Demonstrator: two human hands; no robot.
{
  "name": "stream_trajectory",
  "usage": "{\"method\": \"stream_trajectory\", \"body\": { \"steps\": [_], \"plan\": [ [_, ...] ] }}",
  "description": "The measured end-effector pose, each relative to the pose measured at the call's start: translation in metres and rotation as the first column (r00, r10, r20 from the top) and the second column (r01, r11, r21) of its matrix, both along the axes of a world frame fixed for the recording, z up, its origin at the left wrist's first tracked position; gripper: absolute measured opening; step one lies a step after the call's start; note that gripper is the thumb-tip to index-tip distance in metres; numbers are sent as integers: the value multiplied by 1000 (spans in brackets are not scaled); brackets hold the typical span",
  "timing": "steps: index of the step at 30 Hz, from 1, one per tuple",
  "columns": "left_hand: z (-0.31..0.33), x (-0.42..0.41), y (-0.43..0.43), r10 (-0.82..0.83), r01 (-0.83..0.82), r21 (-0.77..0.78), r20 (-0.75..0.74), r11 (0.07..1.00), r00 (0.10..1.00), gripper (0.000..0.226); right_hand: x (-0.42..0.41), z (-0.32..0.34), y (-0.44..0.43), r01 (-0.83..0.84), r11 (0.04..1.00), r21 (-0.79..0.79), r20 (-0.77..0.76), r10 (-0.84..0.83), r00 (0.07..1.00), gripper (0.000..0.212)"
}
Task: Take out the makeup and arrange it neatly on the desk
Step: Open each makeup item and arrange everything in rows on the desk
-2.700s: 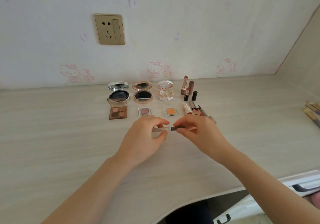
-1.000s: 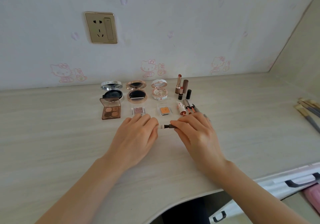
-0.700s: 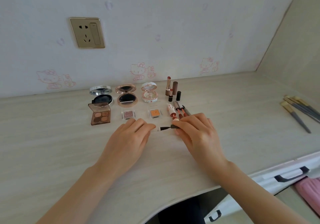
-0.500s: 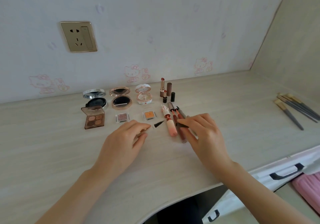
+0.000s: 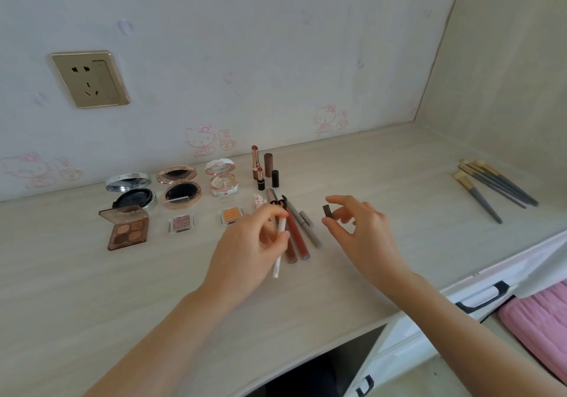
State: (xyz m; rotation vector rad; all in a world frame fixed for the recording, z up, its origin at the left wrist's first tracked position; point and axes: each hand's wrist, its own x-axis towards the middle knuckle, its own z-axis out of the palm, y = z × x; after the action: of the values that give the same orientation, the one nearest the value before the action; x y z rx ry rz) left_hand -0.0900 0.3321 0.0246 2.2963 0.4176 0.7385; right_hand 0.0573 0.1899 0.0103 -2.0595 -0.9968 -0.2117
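**Liner pen and cap held apart over the counter**

The left hand (image 5: 245, 249) grips one white liner pen (image 5: 280, 237), its dark tip pointing far, over the lying tubes on the counter (image 5: 399, 188). The right hand (image 5: 365, 231) pinches one small dark cap (image 5: 327, 211), apart to the right. Beneath lie two red gloss tubes (image 5: 296, 238) and one grey pen (image 5: 308, 229). Farther off stand four upright lipstick pieces (image 5: 268, 165). Left of them are three open round compacts (image 5: 181, 188), one open palette (image 5: 127, 228) holding four brown pans, and two single shadow pans (image 5: 182, 223). Brushes (image 5: 491, 188) lie far right.

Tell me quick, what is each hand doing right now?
Left hand: closed, holding the white eyeliner pen.
Right hand: closed, pinching the small dark cap.
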Motion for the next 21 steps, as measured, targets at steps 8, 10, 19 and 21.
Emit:
{"method": "stream_trajectory", "body": {
  "steps": [8, 10, 19, 21],
  "plan": [
    [-6, 54, -13, -25, 42, 175, -99, 984, 995, 22, 38, -11, -5, 19, 988, -150, 9, -17, 1000, 28],
    [-3, 67, -15, -10, 43, 245, -133, 969, 991, 24, 45, -13, -5, 27, 984, -179, 23, -23, 999, 29],
    [-4, 106, -20, 71, 131, 535, -340, 834, 938, 33, 63, -20, -7, 91, 969, -230, 266, -28, 964, 21],
    [-6, 109, -21, 83, 156, 570, -370, 807, 925, 32, 64, -23, -8, 95, 969, -227, 308, -22, 951, 18]
  ]
}}
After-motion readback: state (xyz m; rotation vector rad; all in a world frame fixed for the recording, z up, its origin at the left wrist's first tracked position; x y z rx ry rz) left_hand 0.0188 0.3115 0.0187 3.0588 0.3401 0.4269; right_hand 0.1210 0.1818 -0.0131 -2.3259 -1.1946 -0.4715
